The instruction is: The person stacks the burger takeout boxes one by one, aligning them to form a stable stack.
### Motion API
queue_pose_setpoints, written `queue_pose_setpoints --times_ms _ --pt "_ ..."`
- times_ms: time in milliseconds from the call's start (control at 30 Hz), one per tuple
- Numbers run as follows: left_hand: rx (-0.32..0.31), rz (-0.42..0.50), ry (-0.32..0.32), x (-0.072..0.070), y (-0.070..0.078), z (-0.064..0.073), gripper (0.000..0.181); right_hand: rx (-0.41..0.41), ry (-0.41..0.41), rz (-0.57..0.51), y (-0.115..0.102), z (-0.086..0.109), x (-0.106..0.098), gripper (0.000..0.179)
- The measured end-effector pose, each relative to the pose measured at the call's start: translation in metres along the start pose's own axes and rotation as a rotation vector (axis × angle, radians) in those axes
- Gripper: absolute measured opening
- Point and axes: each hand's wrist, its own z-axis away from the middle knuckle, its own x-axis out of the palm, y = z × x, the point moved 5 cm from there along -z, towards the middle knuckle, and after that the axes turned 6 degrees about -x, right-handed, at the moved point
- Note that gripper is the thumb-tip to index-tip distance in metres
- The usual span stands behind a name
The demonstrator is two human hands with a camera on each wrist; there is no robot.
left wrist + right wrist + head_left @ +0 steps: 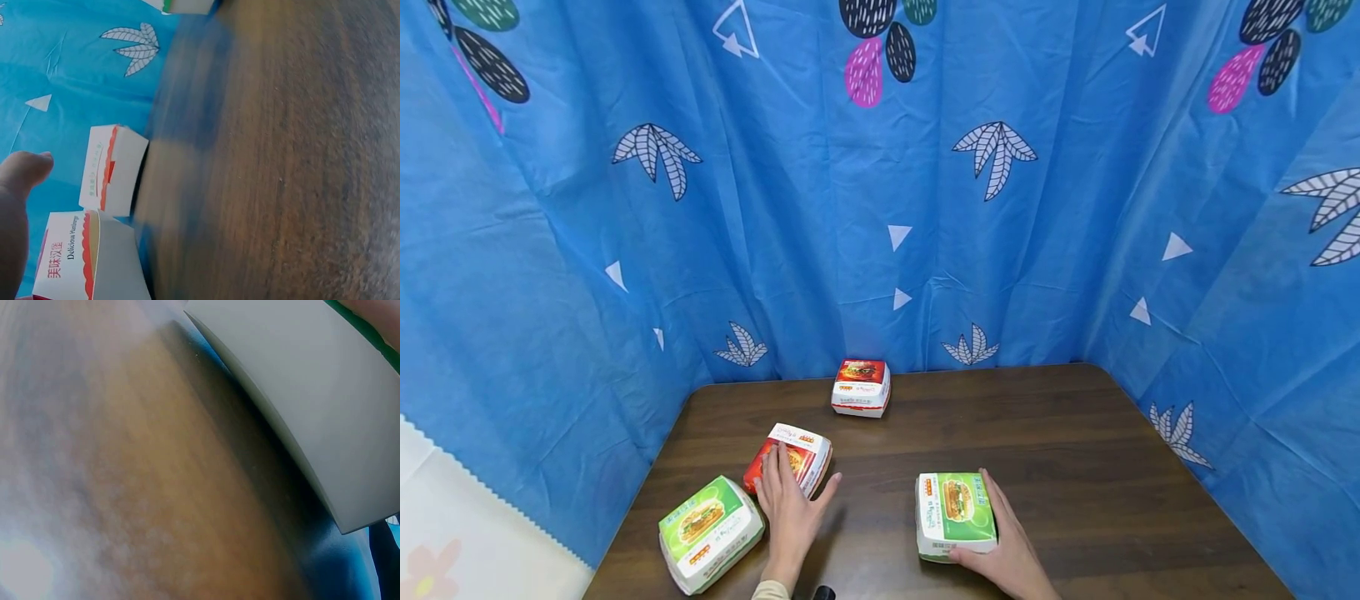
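Note:
My left hand point(792, 508) reaches over a red and white hamburger box point(810, 443) on the table, fingers extended across its top and thumb spread to the right. In the left wrist view that box point(65, 253) shows its white, red-scalloped side, with the thumb point(25, 175) above it. My right hand point(1017, 557) holds a green and white hamburger box point(931, 517) from its right side, thumb at the front and fingers along the far right edge. The right wrist view shows this box's pale side point(300, 394) with a dark shadow beneath its lower edge.
Left of my left hand lies a larger green and white hamburger box point(730, 533). Another red and white box point(859, 402) sits at the table's back edge. Blue curtain point(880, 192) surrounds the wooden table point(1097, 467) at the back and sides. A small black object point(824, 592) shows at the front.

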Motion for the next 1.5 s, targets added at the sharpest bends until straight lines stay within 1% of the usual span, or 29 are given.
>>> queue_pose_setpoints --times_ms 367,500,667,767,900,967,1067,1267,1500 --pt "0.101 -0.054 0.034 0.003 -0.006 0.002 0.104 0.019 -0.010 0.003 0.001 -0.001 0.000 0.134" --pt "0.112 -0.058 0.026 0.003 -0.007 0.002 0.101 0.009 -0.006 0.005 0.000 -0.001 0.000 0.133" --pt "0.118 -0.067 0.007 0.003 -0.009 0.002 0.093 0.005 -0.004 0.005 -0.001 -0.001 -0.001 0.133" --pt "0.152 -0.071 0.020 0.003 -0.010 0.003 0.087 0.010 -0.006 0.004 0.000 -0.001 -0.001 0.133" --pt "0.205 -0.067 0.051 0.003 -0.012 0.004 0.084 0.017 -0.013 -0.006 0.001 -0.001 0.000 0.132" --pt "0.215 -0.060 0.056 0.003 -0.013 0.005 0.084 0.021 -0.016 -0.013 0.002 -0.001 0.000 0.132" --pt "0.213 -0.039 0.058 0.004 -0.015 0.005 0.084 0.024 -0.018 -0.020 0.003 -0.001 0.001 0.132" --pt "0.186 0.002 0.049 0.006 -0.018 0.005 0.084 0.033 -0.020 -0.019 0.003 0.000 0.001 0.131" --pt "0.152 0.002 0.032 0.007 -0.020 0.005 0.085 0.036 -0.021 -0.026 0.003 -0.001 0.001 0.131"
